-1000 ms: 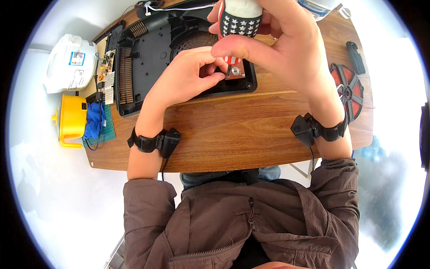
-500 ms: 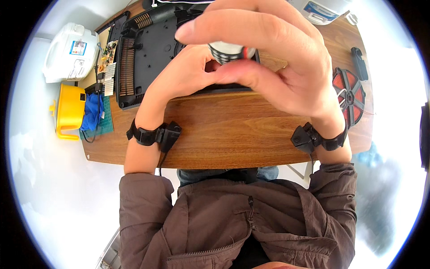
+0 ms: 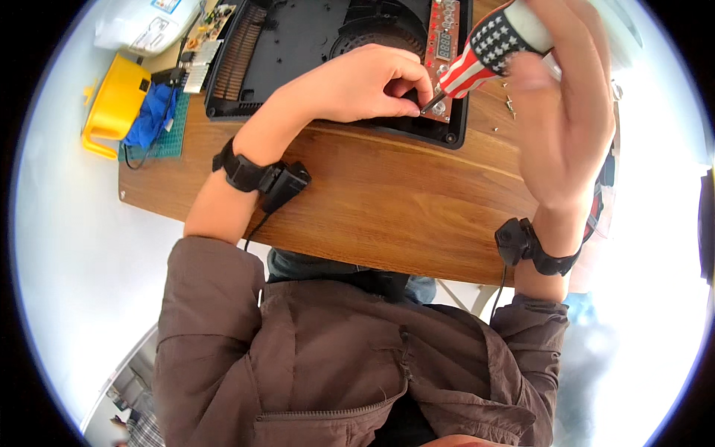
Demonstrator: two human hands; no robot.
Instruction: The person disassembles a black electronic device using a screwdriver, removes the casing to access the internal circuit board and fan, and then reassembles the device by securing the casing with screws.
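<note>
My right hand [image 3: 562, 119] grips a screwdriver [image 3: 497, 46] by its thick handle, patterned in white stars on black and red-and-white stripes. The tool leans, its dark tip down at the near corner of a circuit board [image 3: 445, 15]. That red-brown board carries a small digit display and lies at the right side of a black plastic housing [image 3: 298, 45]. Thumb and forefinger of my left hand [image 3: 350, 86] are pinched together beside the screwdriver's tip. Whatever lies between those fingertips is too small to make out.
Several small screws [image 3: 510, 108] lie on the wooden table [image 3: 372, 197] right of the housing. At left are a yellow container [image 3: 119, 97], blue cloth [image 3: 151, 115] on a green mat [image 3: 176, 134], loose circuit parts [image 3: 208, 33] and a white appliance [image 3: 145, 30]. Black devices are strapped to both wrists.
My hands have moved apart, and the right one now sits further right. The screwdriver, mostly hidden before, points down-left at the board's corner. The whole view has shifted.
</note>
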